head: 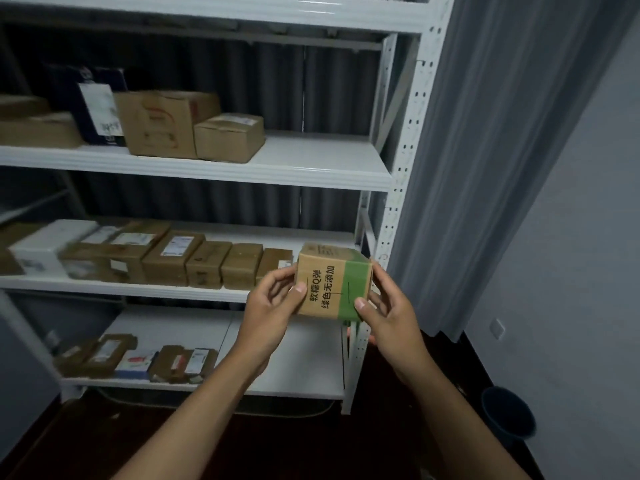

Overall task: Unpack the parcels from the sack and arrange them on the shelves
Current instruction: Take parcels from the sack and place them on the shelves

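Gripping box [332,285] mid-frame, left hand [273,306] and right hand [388,313] fingers curled round its sides, before shelf [214,292]

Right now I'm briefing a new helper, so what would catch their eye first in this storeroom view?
The brown cardboard box with a green band and black print, held between the left hand and the right hand before the middle shelf's bare right end. Behind it stands the white metal shelving unit, with rows of brown parcels along its left side.

Both my forearms reach up from lower frame; my left hand [273,306] and right hand [388,313] grip the box [332,285] mid-frame, thumbs facing me.
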